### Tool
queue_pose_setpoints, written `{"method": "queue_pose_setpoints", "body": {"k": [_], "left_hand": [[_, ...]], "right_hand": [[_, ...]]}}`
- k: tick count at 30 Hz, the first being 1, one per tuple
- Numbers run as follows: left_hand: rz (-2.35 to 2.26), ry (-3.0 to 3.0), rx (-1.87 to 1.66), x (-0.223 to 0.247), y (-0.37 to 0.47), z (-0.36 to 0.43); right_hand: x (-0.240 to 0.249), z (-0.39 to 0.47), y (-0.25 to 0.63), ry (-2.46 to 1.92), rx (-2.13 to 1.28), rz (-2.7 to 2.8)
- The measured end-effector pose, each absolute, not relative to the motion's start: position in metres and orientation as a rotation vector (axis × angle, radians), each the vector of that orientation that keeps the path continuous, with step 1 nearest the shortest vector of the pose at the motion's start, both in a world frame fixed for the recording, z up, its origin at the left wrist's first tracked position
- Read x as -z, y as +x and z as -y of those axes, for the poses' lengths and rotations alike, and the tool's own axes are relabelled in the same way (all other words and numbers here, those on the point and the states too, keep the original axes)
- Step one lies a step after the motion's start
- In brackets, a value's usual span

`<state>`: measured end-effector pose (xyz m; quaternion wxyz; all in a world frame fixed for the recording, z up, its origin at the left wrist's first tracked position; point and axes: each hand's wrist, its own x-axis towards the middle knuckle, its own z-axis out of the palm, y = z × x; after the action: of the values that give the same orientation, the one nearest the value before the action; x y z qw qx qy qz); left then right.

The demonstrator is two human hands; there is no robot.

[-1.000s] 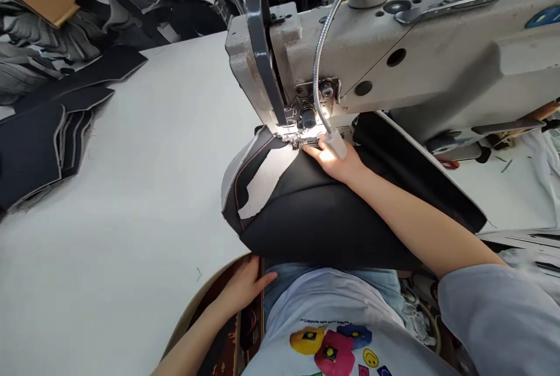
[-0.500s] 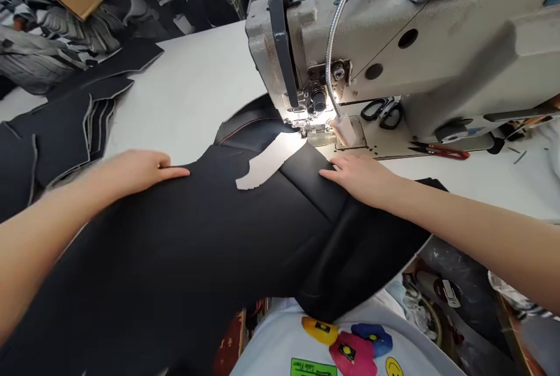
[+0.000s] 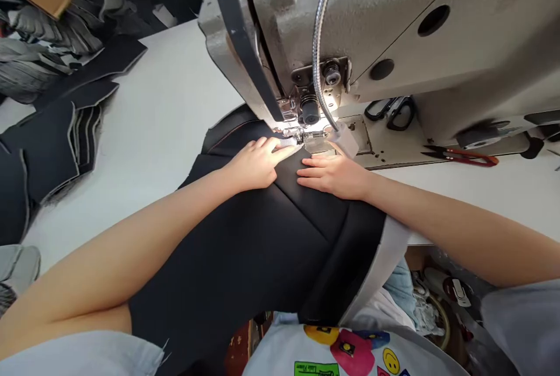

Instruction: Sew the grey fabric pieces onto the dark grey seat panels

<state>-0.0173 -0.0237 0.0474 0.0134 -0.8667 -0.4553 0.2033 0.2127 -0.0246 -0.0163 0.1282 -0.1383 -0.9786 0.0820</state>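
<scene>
Black padded sheet material [image 3: 245, 248] with stitched seams lies under the sewing machine's needle area [image 3: 300, 134] and hangs toward my lap. My left hand [image 3: 256, 163] is closed over a white strip [image 3: 287, 142], just left of the presser foot. Only a short bit of the strip shows between finger and thumb; the rest is hidden under the hand. On the right of the foot, my right hand [image 3: 335, 176] rests flat on the black material, fingers stretched toward the left hand. A curved seam with reddish thread [image 3: 230, 134] runs along the material's far part.
The machine's arm [image 3: 394, 32] spans the upper right, with a flexible metal lamp neck [image 3: 321, 26] in front. Black-handled scissors [image 3: 391, 112] and red-handled snips [image 3: 464, 156] lie on the right. Stacked dark cut pieces [image 3: 48, 143] occupy the white table [image 3: 144, 113] at left.
My left hand has moved right from the material's left edge onto the white strip beside the foot. My right hand has shifted slightly left. The view has come closer to the machine.
</scene>
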Motion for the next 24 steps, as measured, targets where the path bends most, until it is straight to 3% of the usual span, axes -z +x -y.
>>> {"method": "queue_pose_setpoints", "body": {"k": [10,17,24], "left_hand": [[1.421,-2.842,-0.425,-0.032,-0.016,0.015],[1.570,-2.825,-0.574,-0.042,0.008,0.014],[1.739,-2.768,-0.486,-0.036,0.023,0.017]], "right_hand": [[0.027,0.007,0.254,-0.518,-0.495,2.839],[0.023,0.011,0.252,-0.490,-0.612,2.746],[0.024,0.012,0.237,-0.548,-0.446,2.805]]}}
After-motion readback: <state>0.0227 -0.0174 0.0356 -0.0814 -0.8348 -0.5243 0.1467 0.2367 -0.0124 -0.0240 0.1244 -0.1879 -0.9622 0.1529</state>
